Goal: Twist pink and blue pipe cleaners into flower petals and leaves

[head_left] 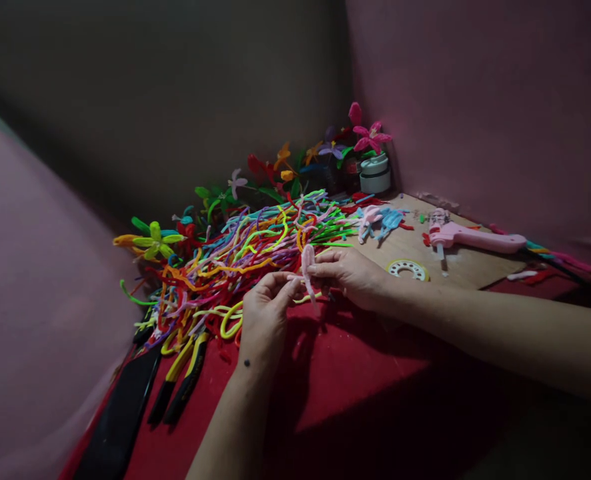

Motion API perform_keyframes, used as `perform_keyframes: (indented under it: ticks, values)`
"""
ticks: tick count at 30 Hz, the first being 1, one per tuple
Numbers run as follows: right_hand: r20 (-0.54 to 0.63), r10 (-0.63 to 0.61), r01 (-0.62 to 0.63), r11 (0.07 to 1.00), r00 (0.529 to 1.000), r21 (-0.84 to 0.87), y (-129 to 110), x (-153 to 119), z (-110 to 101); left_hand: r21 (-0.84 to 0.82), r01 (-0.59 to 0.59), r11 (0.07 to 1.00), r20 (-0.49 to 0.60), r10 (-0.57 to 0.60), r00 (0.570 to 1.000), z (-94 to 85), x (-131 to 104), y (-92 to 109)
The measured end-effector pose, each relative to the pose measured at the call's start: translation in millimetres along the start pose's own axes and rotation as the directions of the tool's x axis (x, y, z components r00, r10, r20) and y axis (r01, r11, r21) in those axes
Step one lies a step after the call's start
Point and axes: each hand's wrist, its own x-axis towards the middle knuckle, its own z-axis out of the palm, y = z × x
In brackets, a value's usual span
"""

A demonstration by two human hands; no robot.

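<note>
A pale pink pipe cleaner (pixel 307 267), bent into a narrow upright loop with a tail hanging down, is held between both hands above the red table. My left hand (pixel 271 310) pinches one part of it from the left, thumb against fingers. From the right, my right hand (pixel 348 272) grips the loop between thumb and fingers. Directly behind the hands spreads a large heap of pipe cleaners (pixel 245 240) in many colours. Part of the pink piece is hidden by the fingertips.
Yellow-and-black pliers (pixel 180 380) and a black flat object (pixel 120 407) lie at the left. A pink glue gun (pixel 475 237) rests on a wooden board (pixel 465 270) near a yellow-rimmed tape roll (pixel 408 270). Pipe-cleaner flowers (pixel 370 137) and a grey-white round container (pixel 375 175) stand behind.
</note>
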Motion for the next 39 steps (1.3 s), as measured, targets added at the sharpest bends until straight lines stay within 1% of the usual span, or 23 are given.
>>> perform_keyframes:
  ticks: [4, 7, 10, 12, 14, 15, 16, 17, 19, 20, 21, 22, 24, 26, 28, 31, 34, 36, 39]
  values:
    - [0.036, 0.003, -0.002, 1.0, 0.999, -0.012, 0, 0, 0, 0.039, -0.036, 0.999, -0.01, 0.037, 0.999, -0.8, 0, -1]
    - [0.067, 0.01, -0.007, 0.999, 0.998, -0.04, 0, -1, 0, 0.016, -0.046, 0.999, -0.017, 0.046, 0.999, -0.9, 0, -2]
    - [0.104, 0.0, 0.007, 0.997, 0.995, -0.075, -1, -2, 0, 0.004, -0.048, 0.999, -0.002, 0.048, 0.999, -0.6, 0, -2]
    - [0.101, 0.0, 0.009, 0.996, 0.995, -0.087, -1, -3, 1, 0.022, -0.051, 0.998, 0.014, 0.051, 0.999, 0.3, 0, -2]
    - [0.072, 0.0, 0.007, 0.995, 0.997, -0.098, -3, -4, 2, 0.081, -0.078, 0.994, 0.005, 0.078, 0.997, 1.9, -2, -1]
    - [0.059, -0.002, 0.008, 0.995, 0.998, -0.103, -3, -4, 2, 0.136, -0.12, 0.983, -0.017, 0.123, 0.992, 3.0, -4, -1]
    - [0.055, -0.006, 0.012, 0.994, 0.998, -0.108, -4, -4, 3, 0.212, -0.184, 0.96, -0.043, 0.197, 0.979, 4.0, -6, -2]
    - [0.059, -0.01, 0.017, 0.993, 0.998, -0.113, -5, -5, 3, 0.298, -0.261, 0.918, -0.062, 0.292, 0.954, 5.1, -7, -3]
    - [0.077, -0.008, 0.019, 0.991, 0.997, -0.135, -6, -5, 4, 0.445, -0.395, 0.803, -0.064, 0.469, 0.881, 6.6, -10, -5]
    - [0.085, -0.006, 0.018, 0.989, 0.996, -0.148, -7, -5, 4, 0.476, -0.427, 0.768, -0.056, 0.512, 0.857, 7.0, -11, -5]
    - [0.092, -0.006, 0.02, 0.987, 0.996, -0.157, -8, -6, 4, 0.469, -0.428, 0.773, -0.057, 0.51, 0.858, 7.0, -11, -6]
    - [0.099, -0.007, 0.023, 0.986, 0.995, -0.163, -9, -7, 5, 0.428, -0.399, 0.811, -0.071, 0.471, 0.879, 6.7, -11, -6]
    - [0.108, -0.013, 0.031, 0.986, 0.994, -0.162, -11, -8, 6, 0.299, -0.293, 0.908, -0.097, 0.335, 0.937, 5.4, -9, -4]
    - [0.104, -0.018, 0.036, 0.985, 0.994, -0.169, -12, -9, 7, 0.182, -0.204, 0.962, -0.089, 0.223, 0.971, 3.9, -7, -2]
    - [0.1, -0.033, 0.054, 0.975, 0.994, -0.214, -12, -9, 6, 0.105, -0.173, 0.979, -0.065, 0.181, 0.981, 3.0, -4, 0]
    - [0.111, -0.062, 0.095, 0.94, 0.992, -0.327, -10, -10, 3, 0.013, -0.145, 0.989, -0.009, 0.145, 0.989, 3.4, -1, 0]
    - [0.11, -0.043, 0.084, 0.91, 0.993, -0.405, -6, -9, 1, -0.06, -0.107, 0.992, 0.051, 0.11, 0.993, 3.7, 0, -4]
    - [0.108, -0.037, 0.078, 0.907, 0.994, -0.415, -4, -8, 2, -0.1, -0.085, 0.991, 0.067, 0.092, 0.994, 2.8, 1, -6]
    - [0.128, -0.037, 0.083, 0.921, 0.991, -0.38, 0, -6, 3, -0.136, -0.052, 0.989, 0.099, 0.065, 0.993, 0.7, 3, -8]
